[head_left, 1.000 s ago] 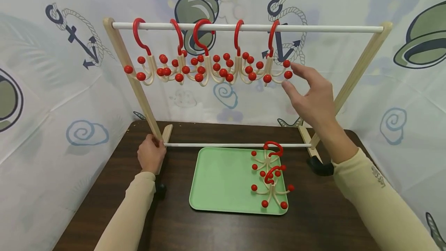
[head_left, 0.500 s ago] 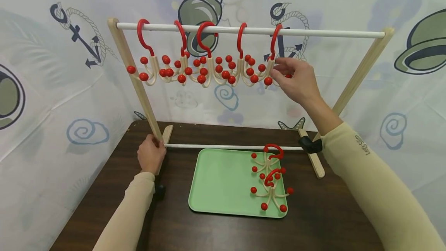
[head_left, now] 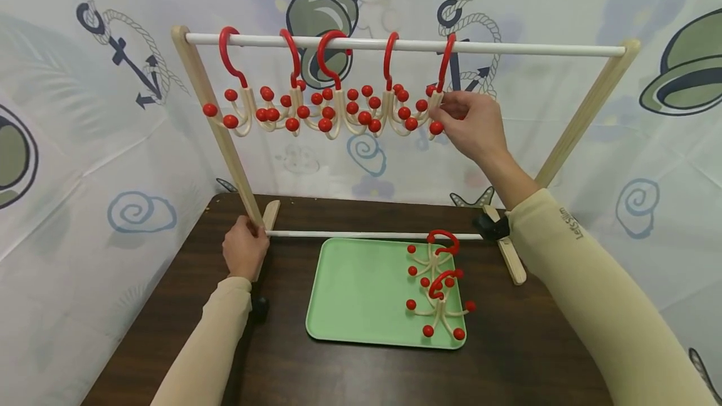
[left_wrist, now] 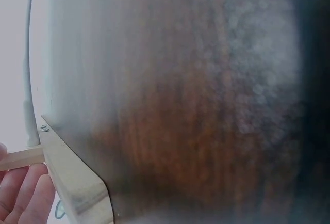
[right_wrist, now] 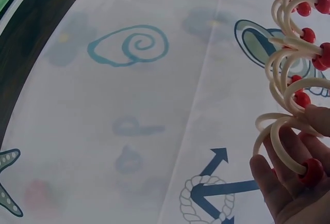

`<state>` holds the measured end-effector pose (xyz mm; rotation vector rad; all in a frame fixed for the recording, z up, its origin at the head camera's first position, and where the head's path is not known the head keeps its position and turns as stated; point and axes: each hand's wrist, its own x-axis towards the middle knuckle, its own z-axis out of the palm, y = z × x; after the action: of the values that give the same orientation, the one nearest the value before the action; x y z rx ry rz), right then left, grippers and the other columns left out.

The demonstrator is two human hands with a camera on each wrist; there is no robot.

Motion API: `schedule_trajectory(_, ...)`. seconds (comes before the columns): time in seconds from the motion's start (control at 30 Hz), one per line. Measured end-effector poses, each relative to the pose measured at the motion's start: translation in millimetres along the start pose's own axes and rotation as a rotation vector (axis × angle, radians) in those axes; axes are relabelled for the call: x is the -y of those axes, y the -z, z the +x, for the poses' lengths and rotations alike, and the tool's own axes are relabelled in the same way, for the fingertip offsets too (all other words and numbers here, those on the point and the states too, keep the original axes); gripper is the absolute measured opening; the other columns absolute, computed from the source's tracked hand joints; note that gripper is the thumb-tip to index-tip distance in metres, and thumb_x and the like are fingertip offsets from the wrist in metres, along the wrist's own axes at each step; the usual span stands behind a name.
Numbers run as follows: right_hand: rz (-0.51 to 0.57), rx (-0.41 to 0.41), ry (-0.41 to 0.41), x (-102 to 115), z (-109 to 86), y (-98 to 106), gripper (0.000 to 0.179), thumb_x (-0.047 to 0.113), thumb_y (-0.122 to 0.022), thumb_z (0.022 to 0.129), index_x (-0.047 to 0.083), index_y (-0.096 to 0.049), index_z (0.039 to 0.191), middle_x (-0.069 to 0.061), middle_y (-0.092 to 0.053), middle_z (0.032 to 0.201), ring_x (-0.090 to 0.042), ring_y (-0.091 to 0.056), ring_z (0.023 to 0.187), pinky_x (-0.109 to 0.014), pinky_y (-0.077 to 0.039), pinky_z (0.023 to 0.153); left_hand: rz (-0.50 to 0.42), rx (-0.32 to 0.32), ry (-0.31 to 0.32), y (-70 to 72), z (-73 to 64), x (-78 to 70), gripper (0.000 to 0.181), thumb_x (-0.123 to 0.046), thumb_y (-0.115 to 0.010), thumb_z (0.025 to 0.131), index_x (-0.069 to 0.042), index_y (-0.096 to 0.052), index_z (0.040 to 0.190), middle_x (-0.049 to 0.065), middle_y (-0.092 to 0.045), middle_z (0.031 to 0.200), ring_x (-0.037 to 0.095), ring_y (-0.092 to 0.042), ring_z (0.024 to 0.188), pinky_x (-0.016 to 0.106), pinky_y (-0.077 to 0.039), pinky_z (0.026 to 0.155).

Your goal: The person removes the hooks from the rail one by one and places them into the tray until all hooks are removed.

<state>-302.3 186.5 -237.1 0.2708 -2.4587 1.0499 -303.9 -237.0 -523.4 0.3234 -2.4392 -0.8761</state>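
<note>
At the top right of centre in the head view, my right hand (head_left: 474, 124) pinches the cream stem of the rightmost octopus-shaped hanger (head_left: 447, 64), which has a red hook and curved arms tipped with red balls. Its hook hangs over the white upper rod (head_left: 536, 49). In the right wrist view, the thumb and fingers close around this hanger's cream arms (right_wrist: 281, 146). Several similar hangers (head_left: 338, 102) hang to its left. My left hand (head_left: 245, 249) grips the foot of the wooden left post (head_left: 225, 143); the left wrist view shows fingers (left_wrist: 36, 195) curled beside the wood.
A green tray (head_left: 361, 293) lies on the dark brown table (head_left: 507, 356) below the rack. Two more octopus-shaped hangers (head_left: 440, 309) rest on its right side. A white lower rod (head_left: 350, 235) crosses behind the tray. The wooden right post (head_left: 586, 111) stands beyond my right forearm.
My right hand has moved left from beside the rightmost hanger's red balls and now pinches its stem. That hanger has shifted slightly. My left hand stays on the post.
</note>
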Motion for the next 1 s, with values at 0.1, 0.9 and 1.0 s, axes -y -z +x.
schedule_trajectory(0.1,0.0,-0.013,0.004,0,-0.9,0,0.038,0.03,-0.065,0.094,0.009,-0.068,0.125,-0.009,-0.072,0.11,-0.021,-0.066,0.099,-0.036,-0.049,0.083,0.0,-0.003,0.002,1.0,0.2,-0.1,0.02,-0.016,-0.063,0.089,0.0,-0.061,0.101,0.017,-0.065,0.083,0.037,-0.062,0.072,0.054,-0.045,0.066)
schedule_trajectory(0.9,0.03,-0.187,0.051,5,2.3,16,0.034,0.035,-0.067,0.092,0.012,-0.073,0.117,-0.007,-0.074,0.102,-0.013,-0.063,0.086,-0.025,-0.044,0.076,0.006,0.014,0.006,-1.4,1.4,-0.2,0.022,-0.017,-0.062,0.09,0.0,-0.061,0.103,0.017,-0.066,0.085,0.036,-0.063,0.074,0.053,-0.046,0.068)
schedule_trajectory(1.0,0.031,-0.207,0.049,5,3.2,18,0.035,0.036,-0.068,0.091,0.012,-0.073,0.116,-0.006,-0.074,0.102,-0.012,-0.064,0.087,-0.025,-0.044,0.077,0.005,0.011,0.009,-1.0,1.0,0.3,0.022,-0.017,-0.062,0.09,0.0,-0.061,0.103,0.017,-0.066,0.085,0.036,-0.063,0.073,0.053,-0.046,0.068)
